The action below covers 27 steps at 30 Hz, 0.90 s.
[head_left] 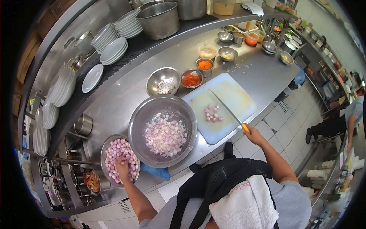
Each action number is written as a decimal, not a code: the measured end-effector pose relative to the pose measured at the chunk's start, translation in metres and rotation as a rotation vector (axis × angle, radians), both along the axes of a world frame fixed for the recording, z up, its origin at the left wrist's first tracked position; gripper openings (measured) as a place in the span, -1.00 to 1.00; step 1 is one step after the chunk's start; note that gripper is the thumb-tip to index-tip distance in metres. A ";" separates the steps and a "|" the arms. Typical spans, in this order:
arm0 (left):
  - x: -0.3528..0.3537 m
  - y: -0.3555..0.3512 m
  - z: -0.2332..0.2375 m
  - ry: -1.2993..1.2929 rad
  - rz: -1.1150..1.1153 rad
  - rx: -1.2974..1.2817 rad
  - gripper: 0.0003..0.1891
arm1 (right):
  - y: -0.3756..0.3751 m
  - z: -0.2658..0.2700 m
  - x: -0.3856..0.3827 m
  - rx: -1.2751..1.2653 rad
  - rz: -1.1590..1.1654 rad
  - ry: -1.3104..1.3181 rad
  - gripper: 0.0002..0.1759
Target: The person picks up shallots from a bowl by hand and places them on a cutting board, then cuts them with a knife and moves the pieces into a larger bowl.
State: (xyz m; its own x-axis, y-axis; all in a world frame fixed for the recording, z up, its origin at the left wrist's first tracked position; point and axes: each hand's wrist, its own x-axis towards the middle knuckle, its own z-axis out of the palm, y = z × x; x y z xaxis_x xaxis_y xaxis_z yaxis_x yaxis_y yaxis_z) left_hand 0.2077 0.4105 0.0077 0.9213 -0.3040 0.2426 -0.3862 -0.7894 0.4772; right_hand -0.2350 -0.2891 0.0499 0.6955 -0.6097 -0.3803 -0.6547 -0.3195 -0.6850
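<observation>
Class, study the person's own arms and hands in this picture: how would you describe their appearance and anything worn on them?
The left hand and right hand are ungloved, and the forearms are bare. The sleeves are short and grey, with no markings that I can make out.

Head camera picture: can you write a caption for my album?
Left hand in a bowl of shallots, right hand holding a knife over the cutting board.
</observation>
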 end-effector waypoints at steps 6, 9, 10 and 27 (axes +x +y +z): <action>-0.029 -0.008 0.000 0.402 0.063 -0.055 -0.16 | -0.004 -0.012 -0.008 -0.133 0.056 -0.056 -0.35; -0.013 -0.023 0.001 0.537 0.074 -0.088 -0.04 | -0.002 -0.007 -0.012 -0.110 0.065 -0.056 -0.37; -0.007 -0.023 0.001 0.577 0.147 -0.013 0.00 | -0.001 -0.005 -0.011 -0.103 0.079 -0.052 -0.37; 0.018 -0.032 -0.004 0.407 0.204 0.170 -0.05 | -0.004 -0.039 0.003 -0.142 0.122 -0.143 -0.35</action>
State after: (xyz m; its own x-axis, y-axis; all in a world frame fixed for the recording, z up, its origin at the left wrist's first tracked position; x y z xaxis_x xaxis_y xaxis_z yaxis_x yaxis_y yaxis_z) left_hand 0.2254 0.3782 0.0041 0.9759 -0.1113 -0.1878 -0.0240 -0.9096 0.4147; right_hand -0.2322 -0.2934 0.0106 0.8080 -0.5580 -0.1890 -0.5050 -0.4907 -0.7101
